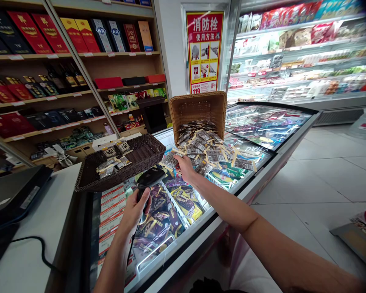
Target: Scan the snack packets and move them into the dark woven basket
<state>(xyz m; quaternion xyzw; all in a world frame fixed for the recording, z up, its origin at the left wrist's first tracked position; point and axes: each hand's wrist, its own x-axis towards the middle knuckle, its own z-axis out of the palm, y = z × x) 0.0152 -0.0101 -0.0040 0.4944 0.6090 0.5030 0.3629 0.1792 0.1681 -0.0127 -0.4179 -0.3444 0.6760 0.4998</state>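
Observation:
My left hand (136, 209) is wrapped round the handle of a black barcode scanner (151, 177), its head tilted toward the packets. Stretched forward, my right hand (185, 167) pinches a small snack packet (170, 160) by its edge, at the left side of the pile. A tan wicker basket (198, 106) lies tipped on its side, and many small packets (215, 155) spill from it over the glass freezer lid. Left of the scanner sits a dark brown wicker tray (146, 142) with several packets (112, 166) inside.
Under the glass, the chest freezer (183, 199) holds packaged ice creams. A white counter (56, 203) with a black device (15, 195) and cable stands at left. Shelves of boxes and bottles (67, 77) line the back left; a lit refrigerated display (295, 61) stands at right.

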